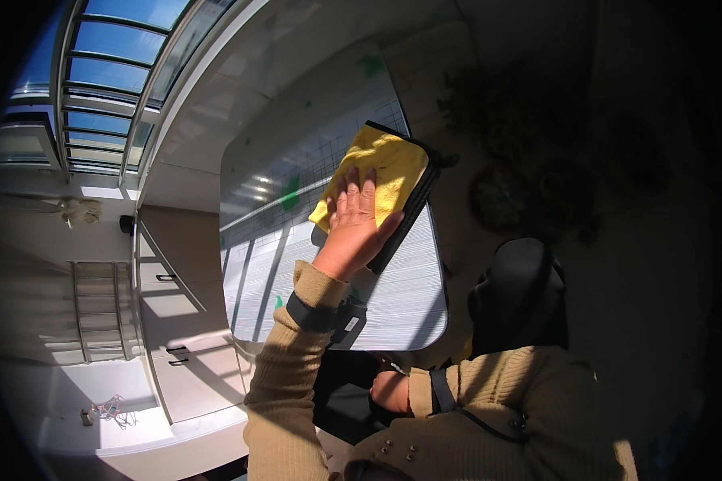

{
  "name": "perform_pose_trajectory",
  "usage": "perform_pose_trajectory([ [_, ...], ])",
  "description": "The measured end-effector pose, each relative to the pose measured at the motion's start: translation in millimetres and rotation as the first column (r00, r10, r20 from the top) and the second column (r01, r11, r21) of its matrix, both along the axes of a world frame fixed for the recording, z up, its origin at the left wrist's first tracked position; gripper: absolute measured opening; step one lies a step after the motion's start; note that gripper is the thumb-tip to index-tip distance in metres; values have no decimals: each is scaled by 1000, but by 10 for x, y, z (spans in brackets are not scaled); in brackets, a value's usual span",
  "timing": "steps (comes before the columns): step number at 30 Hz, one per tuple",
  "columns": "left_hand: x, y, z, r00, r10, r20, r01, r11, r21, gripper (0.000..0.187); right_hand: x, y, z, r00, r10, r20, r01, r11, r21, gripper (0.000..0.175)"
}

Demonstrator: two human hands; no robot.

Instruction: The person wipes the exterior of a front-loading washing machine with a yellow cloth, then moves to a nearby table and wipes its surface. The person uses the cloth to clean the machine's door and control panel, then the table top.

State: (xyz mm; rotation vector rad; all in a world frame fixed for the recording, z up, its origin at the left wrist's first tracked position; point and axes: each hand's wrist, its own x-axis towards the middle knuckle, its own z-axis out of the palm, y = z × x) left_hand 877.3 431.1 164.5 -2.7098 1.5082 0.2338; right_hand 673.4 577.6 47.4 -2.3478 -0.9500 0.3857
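My left hand (352, 225) lies flat, palm down, on a folded yellow cloth (391, 159) with a black border. Its fingers point away from me, slightly apart, and the thumb reaches over the cloth's dark right edge. Beneath the cloth is a light table (337, 312) with rounded corners, fine stripes, a grid pattern and green printed figures. A black strap with a small black device (349, 321) is around my left forearm. Below the near table edge, my right hand (391, 391) is low by dark fabric; its fingers are mostly hidden in shadow.
Pale cabinets (186, 355) with black handles stand left of the table. Thin cables (117, 412) lie on a white surface at lower left. Potted plants (499, 195) sit in shadow on the right, beyond a dark rounded object (520, 294). Barred windows (111, 54) are at upper left.
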Motion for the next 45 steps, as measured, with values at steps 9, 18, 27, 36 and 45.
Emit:
perform_pose_trajectory([
  [9,-120,206,83,991,-107,-86,101,992,-72,83,-20,-78,74,998,-16,-54,15,1000,-14,26],
  [18,-13,1649,140,981,131,-144,-133,991,-6,88,-88,118,-300,993,-48,-111,54,997,57,27],
  [27,967,3463,-204,697,716,31,-707,694,-138,75,-60,-461,96,952,128,-276,-3,912,410,20],
  [36,1077,3434,-163,418,908,18,-892,413,-185,81,-47,-458,229,968,-190,166,141,953,267,20],
  [45,541,2833,-116,590,802,93,-783,597,-176,80,-63,-508,139,996,27,-87,-10,982,186,21],
])
